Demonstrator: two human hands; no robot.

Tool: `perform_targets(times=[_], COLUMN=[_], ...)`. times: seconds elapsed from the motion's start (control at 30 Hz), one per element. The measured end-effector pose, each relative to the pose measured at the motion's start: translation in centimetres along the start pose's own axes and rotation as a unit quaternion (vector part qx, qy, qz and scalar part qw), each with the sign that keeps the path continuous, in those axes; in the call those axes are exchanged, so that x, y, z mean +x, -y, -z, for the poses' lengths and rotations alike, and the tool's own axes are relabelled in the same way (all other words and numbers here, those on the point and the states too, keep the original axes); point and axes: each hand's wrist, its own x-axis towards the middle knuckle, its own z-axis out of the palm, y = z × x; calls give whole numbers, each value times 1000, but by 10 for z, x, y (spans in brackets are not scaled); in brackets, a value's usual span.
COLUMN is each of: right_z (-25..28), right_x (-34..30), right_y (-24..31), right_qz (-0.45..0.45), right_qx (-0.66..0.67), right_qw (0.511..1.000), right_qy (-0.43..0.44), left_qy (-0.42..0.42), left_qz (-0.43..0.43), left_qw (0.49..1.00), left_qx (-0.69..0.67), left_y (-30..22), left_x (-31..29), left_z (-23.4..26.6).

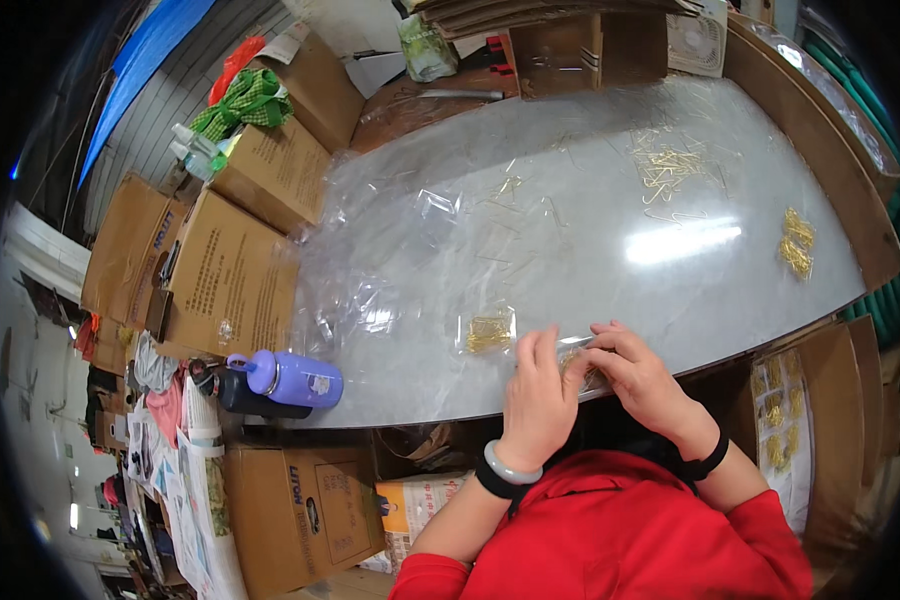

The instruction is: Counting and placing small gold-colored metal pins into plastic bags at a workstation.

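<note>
At the near edge of the grey table [590, 240], my two hands meet over a small clear plastic bag [574, 343] with gold-coloured wire pieces showing in it. The fingers of my left hand [538, 395] are closed on its left side. My right hand [645, 382] pinches its right side, thumb and fingers together. Just left of them lies another clear bag [488, 334] filled with gold wire hooks. Farther back, loose gold hooks [667, 172] are scattered in a pile. A tight gold bundle [796, 243] sits by the right edge.
Crumpled clear plastic bags [375, 250] spread over the table's left part. A purple bottle [305, 380] lies near the left front corner beside a black one. Cardboard boxes [232, 270] line the left side, and a cardboard wall [820, 150] borders the right. Below right, an open box [830, 400] holds filled bags.
</note>
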Motion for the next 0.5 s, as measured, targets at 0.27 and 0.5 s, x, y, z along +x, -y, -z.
perform_targets(times=[0.27, 0.5], right_z=[18, 15], right_x=[11, -19], right_y=[10, 5], right_qz=[-54, -62], right_qx=[192, -62], right_qw=[979, 992], right_qy=[-48, -91], left_qy=[-4, -10], left_qz=[-180, -189], left_qw=[981, 976], left_qx=[72, 111], left_y=[35, 35], left_x=[-3, -4], left_z=[-23, -28])
